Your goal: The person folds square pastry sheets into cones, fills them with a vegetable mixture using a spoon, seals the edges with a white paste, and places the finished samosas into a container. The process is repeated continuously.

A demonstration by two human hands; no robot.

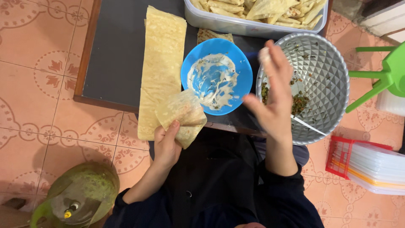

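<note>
My left hand (166,143) grips a pastry sheet folded into a cone (183,114), just below a blue bowl (242,76) smeared with white paste. My right hand (272,99) hovers open between the blue bowl and a silver metal bowl (327,71), fingers spread, a dab of paste on one fingertip. The silver bowl holds leftover chopped green filling (297,103) and a spoon (308,125). A long stack of pastry strips (162,55) lies on the dark low table (114,55), left of the blue bowl.
A clear plastic tub of folded pastries (219,23) stands at the table's far edge. A green stool (386,76) and a stack of plastic containers in a red holder (367,164) are at right. A green jar (80,196) rests on the tiled floor at lower left.
</note>
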